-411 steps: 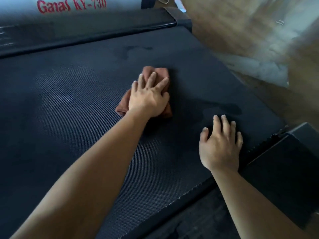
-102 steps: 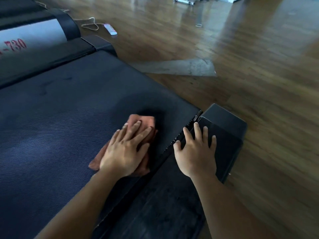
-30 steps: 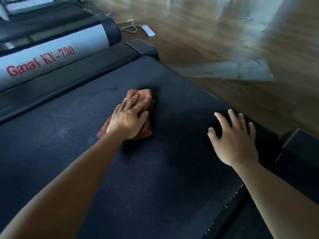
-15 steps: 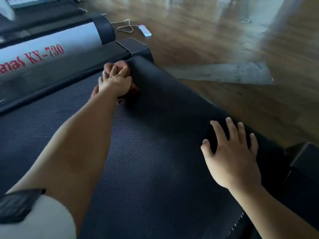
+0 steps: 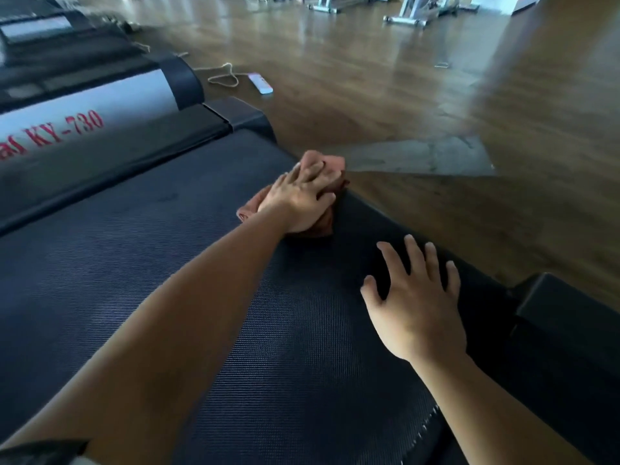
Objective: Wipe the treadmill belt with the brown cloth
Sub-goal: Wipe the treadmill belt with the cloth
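Note:
The dark textured treadmill belt (image 5: pixel 141 263) fills the lower left of the head view. My left hand (image 5: pixel 298 199) presses flat on the bunched brown cloth (image 5: pixel 330 166) at the belt's right edge, far from me. Part of the cloth pokes out beyond my fingertips and another bit shows by my wrist. My right hand (image 5: pixel 416 303) rests nearer to me on the belt's right side, fingers spread, holding nothing.
The treadmill's silver motor cover with red "KY-730" lettering (image 5: pixel 67 129) lies at the upper left. A black end cap (image 5: pixel 567 307) sits at the right. A wooden floor (image 5: pixel 436 95) lies beyond, with a white remote (image 5: pixel 260 83), a cord and a grey patch (image 5: pixel 419 156).
My left hand has slid the cloth from the belt's far end near the motor cover rightward to the belt's right edge. My right hand has barely moved.

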A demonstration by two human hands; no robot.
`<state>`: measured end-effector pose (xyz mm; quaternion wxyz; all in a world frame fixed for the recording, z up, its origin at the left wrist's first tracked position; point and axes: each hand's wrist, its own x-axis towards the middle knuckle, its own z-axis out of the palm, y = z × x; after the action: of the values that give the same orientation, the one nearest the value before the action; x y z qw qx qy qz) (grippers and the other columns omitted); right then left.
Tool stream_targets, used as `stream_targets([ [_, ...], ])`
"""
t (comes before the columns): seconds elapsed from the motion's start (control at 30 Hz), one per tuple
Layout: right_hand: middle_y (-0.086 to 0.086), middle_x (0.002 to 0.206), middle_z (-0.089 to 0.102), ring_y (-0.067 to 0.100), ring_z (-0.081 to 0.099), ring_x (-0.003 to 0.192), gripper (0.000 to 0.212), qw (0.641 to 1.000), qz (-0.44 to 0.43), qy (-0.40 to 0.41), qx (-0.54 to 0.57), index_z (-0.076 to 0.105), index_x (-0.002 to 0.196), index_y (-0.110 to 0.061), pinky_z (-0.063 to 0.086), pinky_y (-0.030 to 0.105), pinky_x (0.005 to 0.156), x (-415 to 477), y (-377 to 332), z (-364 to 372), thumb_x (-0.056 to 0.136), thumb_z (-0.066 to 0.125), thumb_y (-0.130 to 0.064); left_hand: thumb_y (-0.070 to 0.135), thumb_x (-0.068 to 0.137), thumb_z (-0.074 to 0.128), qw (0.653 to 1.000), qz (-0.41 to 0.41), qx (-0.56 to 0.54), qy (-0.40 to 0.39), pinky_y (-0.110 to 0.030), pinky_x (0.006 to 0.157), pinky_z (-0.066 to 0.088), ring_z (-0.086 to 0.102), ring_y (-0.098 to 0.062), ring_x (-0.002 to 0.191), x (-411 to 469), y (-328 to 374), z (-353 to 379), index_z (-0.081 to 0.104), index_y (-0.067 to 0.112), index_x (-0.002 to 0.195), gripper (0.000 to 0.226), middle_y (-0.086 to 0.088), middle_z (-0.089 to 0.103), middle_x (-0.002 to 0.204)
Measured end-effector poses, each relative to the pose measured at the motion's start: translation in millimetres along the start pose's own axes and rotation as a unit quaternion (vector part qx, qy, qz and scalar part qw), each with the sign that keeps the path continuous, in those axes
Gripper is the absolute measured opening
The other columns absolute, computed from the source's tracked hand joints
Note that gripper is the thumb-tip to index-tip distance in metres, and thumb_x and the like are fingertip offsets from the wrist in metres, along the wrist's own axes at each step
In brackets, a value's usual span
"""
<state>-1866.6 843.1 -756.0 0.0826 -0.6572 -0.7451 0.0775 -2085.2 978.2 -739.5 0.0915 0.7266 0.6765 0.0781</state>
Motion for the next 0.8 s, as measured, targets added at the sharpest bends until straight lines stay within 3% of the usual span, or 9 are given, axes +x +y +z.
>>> stream_targets([
  [0.13, 0.001, 0.165, 0.005, 0.024, -0.004, 0.151, 0.06, 1.0, -0.005, -0.009, 0.02, 0.021, 0.15, -0.038, -0.006, 0.047, 0.121, -1.6, 1.1, -5.1, 0.094, 0.027, -0.055, 0.053, 0.101, 0.03, 1.0, 0.024, -0.008, -0.01, -0.04, 0.122, 0.001, -0.004, -0.019, 0.152, -37.0, 22.0, 8.4, 0.013, 0.048, 0.153, 0.055, 0.012, 0.0, 0.166],
  [0.23, 0.002, 0.162, 0.021, 0.023, 0.008, 0.151, 0.05, 0.997, -0.017, 0.011, 0.07, 0.04, 0.143, -0.03, -0.002, 0.044, 0.121, -4.1, 4.1, -7.8, 0.095, 0.038, -0.045, 0.053, 0.101, 0.03, 0.999, 0.033, -0.016, -0.023, -0.041, 0.122, 0.001, -0.005, -0.02, 0.152, -62.3, 39.3, 13.3, 0.012, 0.05, 0.152, 0.055, 0.012, -0.001, 0.166],
  [0.33, 0.007, 0.139, 0.054, 0.022, 0.038, 0.137, 0.03, 0.984, -0.044, 0.047, 0.168, 0.064, 0.119, -0.016, 0.019, 0.033, 0.117, -14.4, 16.8, -18.3, 0.094, 0.052, -0.027, 0.053, 0.1, 0.03, 0.998, 0.044, -0.015, -0.031, -0.041, 0.122, 0.0, -0.006, -0.02, 0.152, -85.0, 59.5, 18.4, 0.011, 0.051, 0.152, 0.055, 0.012, -0.001, 0.166],
  [0.43, 0.004, 0.113, 0.064, 0.02, 0.055, 0.113, 0.018, 0.976, -0.04, 0.057, 0.205, 0.069, 0.102, -0.012, 0.032, 0.019, 0.095, -35.7, 34.4, -35.7, 0.092, 0.056, -0.018, 0.051, 0.101, 0.03, 0.998, 0.051, -0.014, -0.039, -0.041, 0.122, -0.001, -0.006, -0.021, 0.152, -102.3, 80.9, 20.5, 0.011, 0.05, 0.153, 0.055, 0.011, -0.001, 0.166],
  [0.53, 0.001, 0.101, 0.066, 0.02, 0.06, 0.099, 0.017, 0.985, -0.046, 0.08, 0.143, 0.069, 0.099, -0.014, 0.046, 0.031, 0.087, -56.2, 49.2, -51.2, 0.089, 0.056, -0.021, 0.052, 0.101, 0.029, 0.997, 0.065, -0.016, -0.044, -0.039, 0.122, -0.003, -0.009, -0.02, 0.152, -115.1, 105.7, 24.8, 0.011, 0.05, 0.153, 0.055, 0.011, -0.002, 0.166],
  [0.67, 0.006, 0.112, 0.067, 0.028, 0.06, 0.11, 0.032, 0.991, 0.002, 0.094, 0.092, 0.066, 0.106, -0.013, 0.046, 0.047, 0.096, -96.2, 63.2, -50.7, 0.083, 0.051, -0.03, 0.054, 0.101, 0.027, 0.992, 0.111, -0.005, -0.064, -0.038, 0.12, -0.007, -0.011, -0.019, 0.152, -141.0, 136.5, 32.9, 0.01, 0.051, 0.153, 0.054, 0.013, -0.005, 0.165],
  [0.8, 0.01, 0.143, 0.053, 0.035, 0.039, 0.138, 0.045, 0.996, 0.041, 0.076, 0.019, 0.061, 0.12, -0.015, 0.027, 0.054, 0.114, -133.2, 67.7, -33.6, 0.086, 0.043, -0.038, 0.054, 0.102, 0.026, 0.984, 0.155, 0.004, -0.085, -0.04, 0.121, -0.007, -0.011, -0.019, 0.152, -183.6, 143.5, 34.2, 0.01, 0.054, 0.151, 0.052, 0.016, -0.005, 0.165],
])
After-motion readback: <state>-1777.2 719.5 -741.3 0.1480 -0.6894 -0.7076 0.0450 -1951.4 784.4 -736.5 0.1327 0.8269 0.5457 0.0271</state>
